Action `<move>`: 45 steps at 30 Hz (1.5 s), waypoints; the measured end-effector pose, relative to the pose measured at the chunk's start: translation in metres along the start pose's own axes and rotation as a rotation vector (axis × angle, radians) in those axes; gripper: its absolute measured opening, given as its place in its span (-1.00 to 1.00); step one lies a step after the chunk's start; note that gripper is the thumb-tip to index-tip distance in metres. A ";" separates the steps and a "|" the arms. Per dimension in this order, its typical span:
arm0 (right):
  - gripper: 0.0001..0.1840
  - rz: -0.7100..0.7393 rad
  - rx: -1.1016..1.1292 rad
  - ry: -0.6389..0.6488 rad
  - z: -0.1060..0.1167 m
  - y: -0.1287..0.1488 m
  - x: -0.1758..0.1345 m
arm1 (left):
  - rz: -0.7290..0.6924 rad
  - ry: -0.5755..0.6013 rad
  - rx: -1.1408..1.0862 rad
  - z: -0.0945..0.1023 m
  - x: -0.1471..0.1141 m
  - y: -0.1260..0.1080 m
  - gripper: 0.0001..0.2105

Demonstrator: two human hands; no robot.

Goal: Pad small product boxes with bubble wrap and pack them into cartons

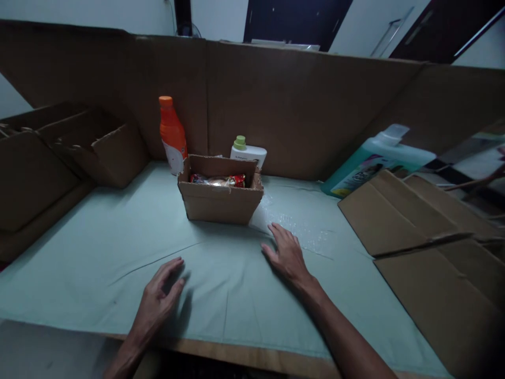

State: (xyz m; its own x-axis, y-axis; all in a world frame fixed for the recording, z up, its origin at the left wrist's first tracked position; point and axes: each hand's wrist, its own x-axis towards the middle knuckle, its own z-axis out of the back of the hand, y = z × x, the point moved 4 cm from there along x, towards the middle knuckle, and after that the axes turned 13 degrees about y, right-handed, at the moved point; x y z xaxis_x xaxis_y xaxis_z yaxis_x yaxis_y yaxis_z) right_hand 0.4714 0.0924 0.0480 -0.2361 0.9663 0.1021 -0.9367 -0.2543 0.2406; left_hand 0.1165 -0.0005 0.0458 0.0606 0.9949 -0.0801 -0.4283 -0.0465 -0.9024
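Note:
My left hand (160, 292) hovers over the front left of the cloth-covered table, thumb and fingers apart, with nothing in it. My right hand (288, 253) rests on or just above the cloth, fingers spread and holding nothing. Nearest to it are a sheet of bubble wrap (303, 229) and a small open cardboard box (221, 204). Inside that box lie shiny red-and-clear wrapped packets (219, 181), whose kind I cannot make out. Behind the box stand an orange bottle (172, 131) and a white bottle with a green cap (248, 152), its lower part hidden.
Open cardboard boxes (114, 158) stand along the left side. At the right, a large bottle of green liquid (366, 163) leans behind cardboard boxes (406, 216). A tall cardboard wall (276, 105) closes off the back. The pale green cloth (130, 226) has a few creases.

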 end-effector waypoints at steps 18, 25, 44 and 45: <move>-0.45 0.702 0.201 0.229 -0.006 0.128 -0.073 | 0.081 -0.005 -0.093 0.002 -0.009 -0.007 -0.45; -0.60 0.155 0.533 0.005 0.024 0.048 -0.038 | 0.014 -0.028 -0.002 0.025 0.034 -0.017 -0.46; -0.59 -0.112 0.686 -0.014 -0.006 0.002 0.122 | -0.150 -0.128 -0.014 -0.021 0.199 -0.039 -0.47; -0.59 -0.114 0.680 -0.008 -0.006 0.002 0.124 | -0.159 -0.109 -0.015 -0.020 0.201 -0.039 -0.46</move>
State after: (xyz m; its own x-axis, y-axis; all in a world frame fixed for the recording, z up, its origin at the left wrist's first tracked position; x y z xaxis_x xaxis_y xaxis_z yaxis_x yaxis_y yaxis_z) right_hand 0.4386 0.2118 0.0558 -0.1414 0.9888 0.0473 -0.5843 -0.1219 0.8024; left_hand 0.1638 0.1990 0.0564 0.0278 0.9936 0.1099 -0.4079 0.1116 -0.9062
